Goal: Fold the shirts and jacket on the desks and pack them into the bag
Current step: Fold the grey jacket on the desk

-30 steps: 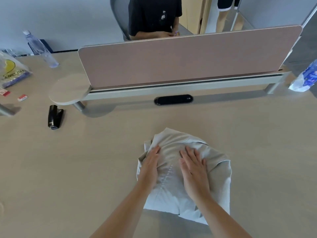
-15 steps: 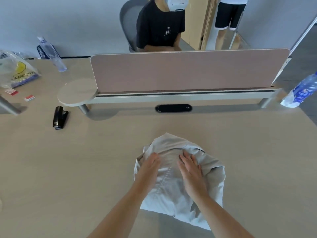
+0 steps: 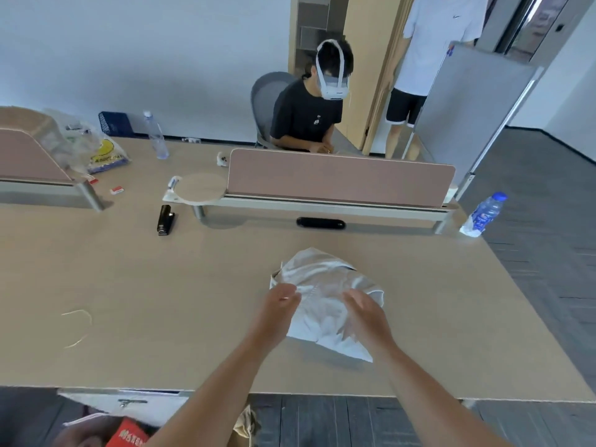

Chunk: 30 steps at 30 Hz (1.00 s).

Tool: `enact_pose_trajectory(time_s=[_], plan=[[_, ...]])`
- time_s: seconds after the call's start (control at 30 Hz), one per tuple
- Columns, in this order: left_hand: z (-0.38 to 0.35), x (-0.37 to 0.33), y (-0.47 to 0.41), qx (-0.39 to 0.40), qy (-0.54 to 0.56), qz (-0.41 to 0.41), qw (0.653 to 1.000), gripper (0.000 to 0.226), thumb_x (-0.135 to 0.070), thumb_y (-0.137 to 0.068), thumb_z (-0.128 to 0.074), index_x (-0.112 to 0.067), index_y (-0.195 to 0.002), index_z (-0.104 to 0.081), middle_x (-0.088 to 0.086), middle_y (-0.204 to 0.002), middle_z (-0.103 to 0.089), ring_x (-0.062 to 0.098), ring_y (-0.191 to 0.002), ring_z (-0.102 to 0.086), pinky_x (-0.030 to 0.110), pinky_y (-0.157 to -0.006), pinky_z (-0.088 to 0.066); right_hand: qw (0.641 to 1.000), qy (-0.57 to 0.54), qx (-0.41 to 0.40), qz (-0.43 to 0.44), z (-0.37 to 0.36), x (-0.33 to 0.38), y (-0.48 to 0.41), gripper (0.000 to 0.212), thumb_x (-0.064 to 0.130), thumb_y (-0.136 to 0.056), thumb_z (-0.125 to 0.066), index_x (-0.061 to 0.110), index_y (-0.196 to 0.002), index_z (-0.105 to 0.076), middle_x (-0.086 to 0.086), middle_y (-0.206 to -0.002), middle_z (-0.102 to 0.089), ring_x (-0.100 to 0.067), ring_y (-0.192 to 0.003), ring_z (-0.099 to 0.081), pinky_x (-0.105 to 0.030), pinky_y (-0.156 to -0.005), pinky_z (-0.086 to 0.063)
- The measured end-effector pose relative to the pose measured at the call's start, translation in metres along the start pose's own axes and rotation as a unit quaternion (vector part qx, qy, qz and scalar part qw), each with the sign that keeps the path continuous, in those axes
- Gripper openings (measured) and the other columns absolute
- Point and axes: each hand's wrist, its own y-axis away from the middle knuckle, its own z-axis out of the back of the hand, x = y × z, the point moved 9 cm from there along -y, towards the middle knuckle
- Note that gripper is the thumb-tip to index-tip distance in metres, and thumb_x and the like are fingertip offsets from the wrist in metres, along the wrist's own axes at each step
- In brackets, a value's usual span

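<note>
Looking down through the head camera, I find the pale shirt (image 3: 325, 282) lying as a rumpled, roughly folded bundle on the tabletop (image 3: 161, 301), in front of the pink divider (image 3: 338, 179) and well apart from it. The left hand (image 3: 279, 306) sits at the bundle's left edge. Its fingers (image 3: 290, 293) curl in toward the cloth, but blur keeps me from telling whether they pinch it. The right hand (image 3: 364, 312) is over the near right part of the shirt, fingers (image 3: 353, 296) loosely straight and slightly spread, gripping nothing.

A black oval grommet (image 3: 321, 223) lies just in front of the divider's base. A round shelf (image 3: 200, 188) juts from the divider's left end, with a black stapler (image 3: 166, 220) in front of it. Past the divider's right end stands a blue-capped bottle (image 3: 487, 211). Well to the divider's left are a clear bottle (image 3: 156, 135) and, farther out, a plastic bag (image 3: 103, 153). Behind the divider a seated person (image 3: 306, 117) wears a white headset. A standing person (image 3: 435, 43) is beyond its right half.
</note>
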Motion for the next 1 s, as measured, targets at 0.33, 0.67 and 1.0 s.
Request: enact_pose_trajectory(time_s=[0.33,0.67,1.0], plan=[[-0.023,-0.001,0.002,-0.041,0.046,0.045,0.997,0.027,-0.013,-0.096,-0.061,-0.006,-0.121,-0.058,0.009,-0.098,-0.064,0.022,-0.087,-0.063,0.036,-0.083,-0.051,0.996,0.083,-0.009,0.036,0.042,0.002,-0.024,0.044,0.040,-0.090,-0.062,0.027,-0.132,-0.058,0.006,-0.129,-0.063,-0.012,-0.107,-0.060,-0.029,-0.089,-0.044],[-0.093,0.066,-0.071,-0.143,0.028,0.205,0.968,0.056,-0.048,-0.085,-0.068,-0.025,-0.133,-0.050,-0.006,-0.118,-0.060,0.022,-0.105,-0.063,0.042,-0.092,-0.053,0.968,0.170,0.146,0.114,0.013,-0.027,-0.180,0.050,0.035,-0.090,-0.067,0.024,-0.137,-0.054,0.004,-0.137,-0.054,-0.015,-0.128,-0.051,-0.027,-0.101,-0.038],[-0.137,0.108,-0.101,-0.195,0.017,0.234,0.952,0.046,-0.027,-0.096,-0.062,-0.028,-0.140,-0.048,-0.014,-0.140,-0.042,0.006,-0.132,-0.039,0.021,-0.107,-0.029,0.904,0.301,0.239,0.186,-0.058,-0.057,-0.245,0.061,0.065,-0.085,-0.060,0.036,-0.138,-0.052,0.008,-0.152,-0.036,-0.021,-0.138,-0.037,-0.039,-0.113,-0.034]])
